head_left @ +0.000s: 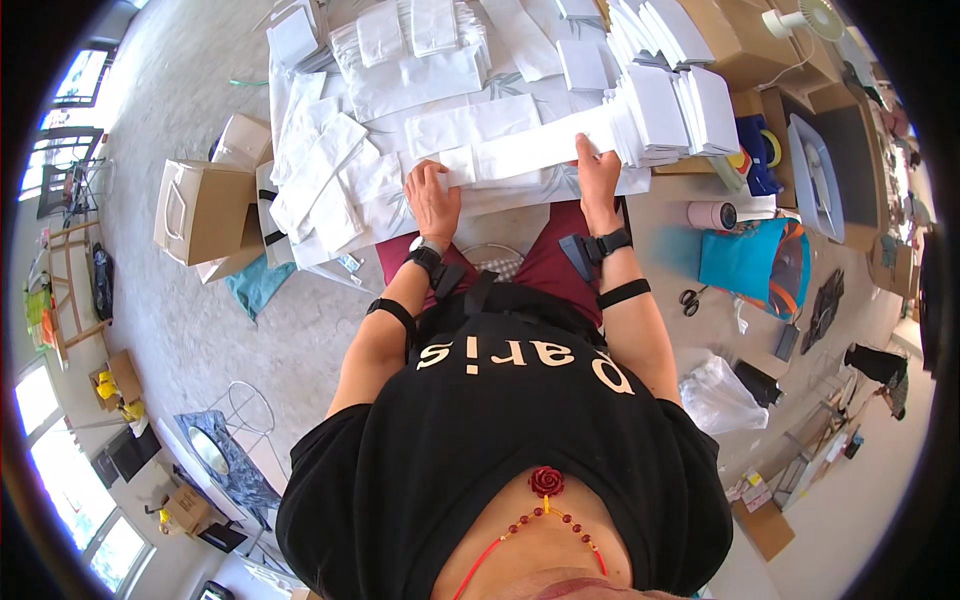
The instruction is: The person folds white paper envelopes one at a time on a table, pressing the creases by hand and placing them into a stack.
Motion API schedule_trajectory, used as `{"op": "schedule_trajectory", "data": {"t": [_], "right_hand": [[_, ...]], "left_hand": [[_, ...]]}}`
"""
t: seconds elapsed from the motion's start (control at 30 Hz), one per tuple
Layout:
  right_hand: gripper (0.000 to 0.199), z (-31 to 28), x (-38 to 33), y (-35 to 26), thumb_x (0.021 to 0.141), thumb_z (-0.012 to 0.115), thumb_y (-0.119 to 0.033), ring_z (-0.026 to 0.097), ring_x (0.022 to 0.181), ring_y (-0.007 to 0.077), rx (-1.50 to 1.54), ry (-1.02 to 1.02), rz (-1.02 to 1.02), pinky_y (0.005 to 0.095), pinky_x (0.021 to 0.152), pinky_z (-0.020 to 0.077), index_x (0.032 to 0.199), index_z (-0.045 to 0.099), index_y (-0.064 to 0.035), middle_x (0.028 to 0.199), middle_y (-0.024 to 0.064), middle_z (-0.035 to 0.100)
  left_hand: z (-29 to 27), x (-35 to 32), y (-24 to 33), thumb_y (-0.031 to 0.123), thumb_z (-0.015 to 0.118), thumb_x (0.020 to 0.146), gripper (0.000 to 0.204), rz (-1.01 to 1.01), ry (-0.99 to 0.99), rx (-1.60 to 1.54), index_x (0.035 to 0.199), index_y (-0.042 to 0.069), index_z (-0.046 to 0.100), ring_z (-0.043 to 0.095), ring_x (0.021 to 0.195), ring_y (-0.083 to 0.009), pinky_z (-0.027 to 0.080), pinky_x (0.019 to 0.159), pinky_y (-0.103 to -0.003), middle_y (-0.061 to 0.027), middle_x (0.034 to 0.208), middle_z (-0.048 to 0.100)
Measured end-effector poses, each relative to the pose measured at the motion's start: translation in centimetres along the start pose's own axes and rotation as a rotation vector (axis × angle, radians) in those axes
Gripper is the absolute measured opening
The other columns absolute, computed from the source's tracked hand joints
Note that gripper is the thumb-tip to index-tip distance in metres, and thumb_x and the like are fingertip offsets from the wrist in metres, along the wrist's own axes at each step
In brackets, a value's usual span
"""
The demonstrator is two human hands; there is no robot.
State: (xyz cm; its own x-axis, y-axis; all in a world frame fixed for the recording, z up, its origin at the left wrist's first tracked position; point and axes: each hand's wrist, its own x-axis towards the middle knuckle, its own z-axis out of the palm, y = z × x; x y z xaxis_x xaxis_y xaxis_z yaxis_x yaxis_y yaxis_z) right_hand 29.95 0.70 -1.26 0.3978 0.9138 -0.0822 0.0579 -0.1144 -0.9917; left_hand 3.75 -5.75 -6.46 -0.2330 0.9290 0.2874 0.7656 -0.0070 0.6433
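Note:
A long white folded strip (530, 150) lies across the near side of the table in front of me; whether it is cloth or paper I cannot tell. At its left end my left hand (432, 205) grips the near edge, fingers curled and thumb toward the middle. My right hand (598, 185) holds the strip near its right end, with the thumb on top and the other fingers partly hidden. Just past the right hand stands a stack of folded white pieces (655, 110). Another flat white piece (475, 122) lies behind the strip.
Loose white pieces (320, 185) overlap on the table's left side, and a larger pile (415, 75) lies farther back. Cardboard boxes stand at left (200, 215) and right (845, 140). A pink cup (712, 215), turquoise bag (755, 265) and scissors (690, 302) are to the right.

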Motion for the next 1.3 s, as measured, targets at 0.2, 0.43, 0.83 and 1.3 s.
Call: {"op": "schedule_trajectory", "data": {"t": [0.2, 0.43, 0.83, 1.3], "right_hand": [[0.029, -1.3, 0.3, 4.0, 0.096, 0.071, -0.022, 0.064, 0.066, 0.0113, 0.010, 0.009, 0.136, 0.0296, 0.059, 0.0526, 0.103, 0.070, 0.0070, 0.085, 0.0069, 0.071], [0.030, -2.4, 1.2, 7.1, 0.094, 0.070, -0.023, 0.066, 0.067, 0.0142, -0.089, 0.031, 0.124, 0.0308, 0.060, 0.0533, 0.106, 0.070, 0.0053, 0.084, 0.0084, 0.071], [0.034, -3.6, 1.3, 7.5, 0.090, 0.074, -0.019, 0.066, 0.093, 0.0296, -0.605, 0.061, -0.095, 0.0405, 0.080, 0.0525, 0.114, 0.064, 0.0037, 0.104, 0.0183, 0.068], [0.022, 6.8, -3.6, 2.2, 0.088, 0.068, -0.001, 0.061, 0.108, 0.0383, -0.538, -0.591, -0.628, 0.0445, 0.092, 0.0508, 0.110, 0.064, -0.0053, 0.107, 0.0157, 0.062]], "left_hand": [[0.5, -0.1, -0.3, 0.002, 0.071, 0.071, 0.036, 0.043, 0.018, 0.039, 0.104, 0.010, 0.058, 0.051, 0.119, -0.0356, 0.036, 0.104, -0.047, -0.0108, 0.119, 0.058], [0.5, -0.1, -0.1, 0.002, 0.071, 0.070, 0.035, 0.056, 0.034, 0.041, 0.102, 0.011, 0.059, 0.052, 0.117, -0.0342, 0.037, 0.103, -0.047, -0.0095, 0.117, 0.059], [0.5, 0.1, 0.1, 0.001, 0.071, 0.069, 0.036, 0.063, 0.043, 0.030, 0.101, 0.011, 0.059, 0.053, 0.115, -0.0344, 0.038, 0.102, -0.047, -0.0091, 0.116, 0.059], [0.3, 0.2, 0.2, 0.001, 0.071, 0.070, 0.034, 0.038, 0.030, 0.028, 0.101, 0.010, 0.060, 0.052, 0.115, -0.0353, 0.038, 0.104, -0.047, -0.0099, 0.116, 0.060]]}}
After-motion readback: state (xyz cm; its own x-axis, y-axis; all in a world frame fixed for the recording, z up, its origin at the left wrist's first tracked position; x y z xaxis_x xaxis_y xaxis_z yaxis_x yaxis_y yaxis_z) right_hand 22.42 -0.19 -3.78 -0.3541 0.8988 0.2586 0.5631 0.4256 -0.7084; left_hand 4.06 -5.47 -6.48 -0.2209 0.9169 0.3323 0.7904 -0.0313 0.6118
